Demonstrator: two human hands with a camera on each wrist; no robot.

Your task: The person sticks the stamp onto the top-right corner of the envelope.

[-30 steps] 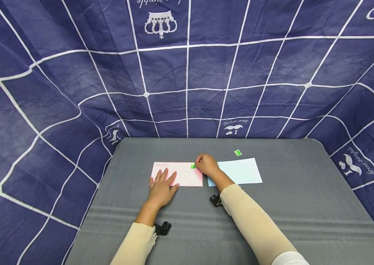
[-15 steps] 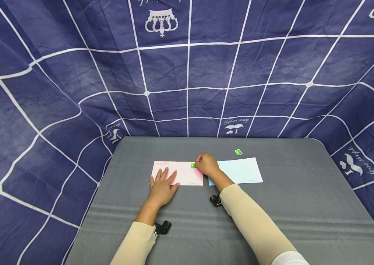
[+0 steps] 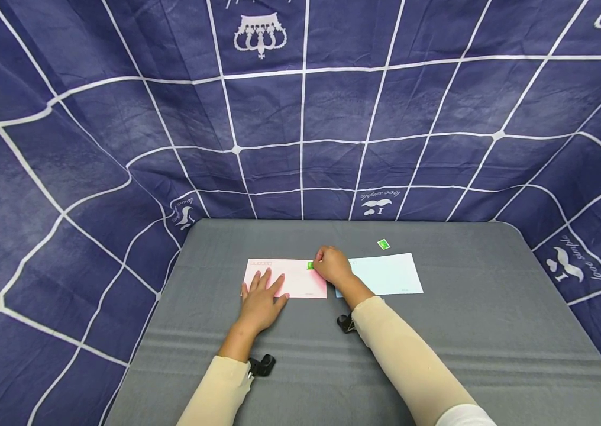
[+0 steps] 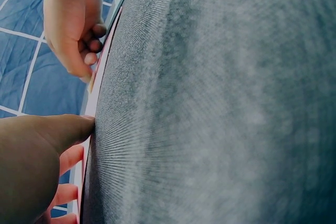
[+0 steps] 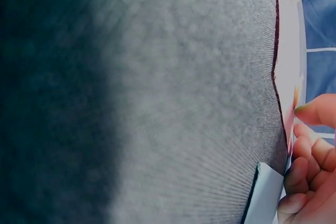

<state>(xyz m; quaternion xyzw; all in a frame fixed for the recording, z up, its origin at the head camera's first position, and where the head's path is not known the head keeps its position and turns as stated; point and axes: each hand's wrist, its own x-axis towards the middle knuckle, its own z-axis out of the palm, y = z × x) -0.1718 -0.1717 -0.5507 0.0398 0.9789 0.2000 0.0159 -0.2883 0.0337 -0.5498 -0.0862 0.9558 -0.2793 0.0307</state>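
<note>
A pink envelope (image 3: 300,284) lies on the grey table, and my left hand (image 3: 260,305) rests on its left part with fingers spread. In the left wrist view the left thumb (image 4: 73,128) lies along the envelope's near edge. A small green stamp (image 3: 310,265) sits at the envelope's upper right corner. My right hand (image 3: 333,266) pinches the stamp's right side between fingertips, its other fingers curled; the fingertips partly cover it. In the right wrist view those fingers (image 5: 315,111) are right at the pink paper. A light blue envelope (image 3: 388,275) lies partly under the right wrist.
Another green stamp (image 3: 383,244) lies on the table (image 3: 471,331) behind the blue envelope. A blue cloth with white grid lines (image 3: 343,112) hangs around the table's back and sides. Black wrist cameras (image 3: 263,365) are on both wrists.
The right hand's fingertips have shifted slightly left and cover a bit more of the stamp on the pink envelope. The left hand stays in place.
</note>
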